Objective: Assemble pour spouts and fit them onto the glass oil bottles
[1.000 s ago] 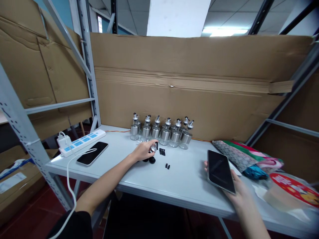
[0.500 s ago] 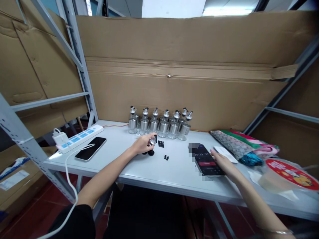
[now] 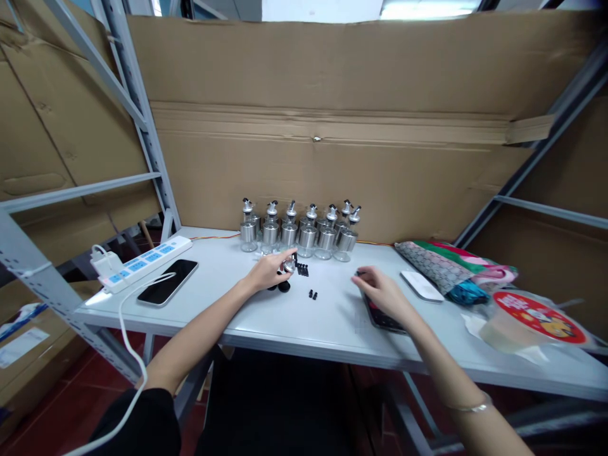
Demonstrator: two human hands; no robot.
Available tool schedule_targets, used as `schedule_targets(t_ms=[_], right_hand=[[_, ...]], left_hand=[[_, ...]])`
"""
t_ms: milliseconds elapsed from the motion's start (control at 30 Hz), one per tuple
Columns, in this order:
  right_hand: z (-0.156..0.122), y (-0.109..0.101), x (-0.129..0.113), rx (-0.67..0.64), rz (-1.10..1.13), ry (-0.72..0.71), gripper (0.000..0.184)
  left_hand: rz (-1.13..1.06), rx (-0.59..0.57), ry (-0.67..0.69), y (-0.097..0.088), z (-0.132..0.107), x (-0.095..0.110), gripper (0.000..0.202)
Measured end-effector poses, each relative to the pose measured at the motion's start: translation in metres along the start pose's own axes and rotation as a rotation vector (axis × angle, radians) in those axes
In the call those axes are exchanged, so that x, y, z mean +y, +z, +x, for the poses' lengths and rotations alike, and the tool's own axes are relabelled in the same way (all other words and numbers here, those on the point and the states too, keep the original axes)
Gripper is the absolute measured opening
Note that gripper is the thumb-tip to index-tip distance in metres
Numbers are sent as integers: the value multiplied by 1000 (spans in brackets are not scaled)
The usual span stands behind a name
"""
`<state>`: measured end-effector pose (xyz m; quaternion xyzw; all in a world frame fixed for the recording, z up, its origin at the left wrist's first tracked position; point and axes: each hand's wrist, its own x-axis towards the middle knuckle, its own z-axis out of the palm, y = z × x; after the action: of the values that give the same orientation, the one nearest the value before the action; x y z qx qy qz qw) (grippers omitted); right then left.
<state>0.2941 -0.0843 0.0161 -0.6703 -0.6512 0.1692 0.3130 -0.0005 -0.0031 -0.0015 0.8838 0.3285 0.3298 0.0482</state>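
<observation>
Left hand [image 3: 266,273]: fingers pinching black-tipped silver pourer [image 3: 289,265], held in front of bottle row [image 3: 307,238], just beside small black parts [image 3: 303,270]; black caps [image 3: 284,287] near hand, on table [image 3: 327,326]. Right hand [image 3: 384,292]: fingers curled over dark phone [image 3: 387,321] on table; cannot tell whether fingertips grip phone. Two black pieces [image 3: 313,295] between hands. White slab [image 3: 422,286] right of phone, near patterned fabric [image 3: 430,261]. Power strip [image 3: 146,262] at left, alongside second phone [image 3: 168,284]
</observation>
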Motion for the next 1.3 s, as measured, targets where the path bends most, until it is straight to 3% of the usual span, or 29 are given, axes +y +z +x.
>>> schedule_targets(t_ms=[167,233,333,433,600,767,900,1000,1133,1300], right_hand=[[20,71,-63,-172,385,-190,48],[33,94,-84,-192,463,-289,39],[48,115,-106,-124,509,-311,16],[56,120,-115,-82,559,-280,15],[70,104,-113,52,363,-380,13],[88,77,-96,174,228,-348,19],[117,41,-87,504,155,-425,17],[151,8,-92,655,154,-357,23],[198,-24,-101,472,-114,-280,21],[239,-30,-107,196,-576,-189,31]], left_hand=[[25,49,57,5,0,-4,61],[21,63,85,6,0,-5,58],[18,103,91,5,1,-4,53],[32,142,63,3,1,-1,51],[37,166,12,0,2,3,52],[37,153,-12,-1,1,3,41],[26,147,13,-2,0,5,34],[21,141,27,-2,1,7,31],[30,92,65,-1,1,8,24],[57,78,74,0,2,7,21]])
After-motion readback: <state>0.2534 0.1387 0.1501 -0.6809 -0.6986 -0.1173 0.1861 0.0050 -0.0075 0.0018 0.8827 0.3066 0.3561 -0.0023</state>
